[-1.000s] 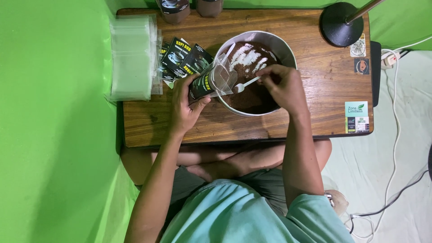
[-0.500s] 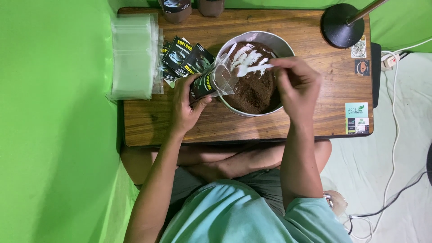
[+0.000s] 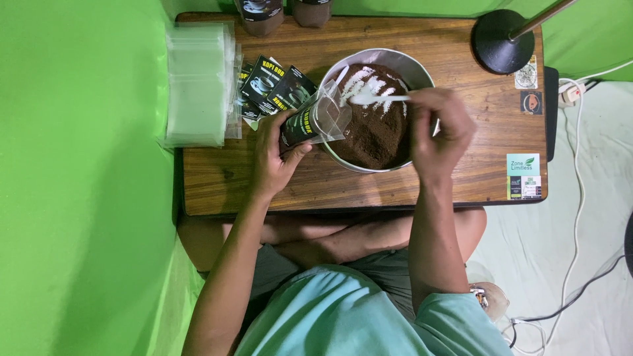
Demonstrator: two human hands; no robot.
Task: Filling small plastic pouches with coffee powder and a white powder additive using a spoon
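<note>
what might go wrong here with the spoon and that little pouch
The pouch is held tilted at the bowl rim by the left hand, so brown powder may spill on the wooden table. The white spoon in the right hand might miss the narrow opening.

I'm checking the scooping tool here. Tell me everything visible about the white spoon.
The white spoon looks like thin plastic, small and slender. It lies roughly level above the brown powder in the metal bowl, bowl end pointing toward the open pouch. The right hand pinches its handle. Whether it carries powder is unclear.
</note>
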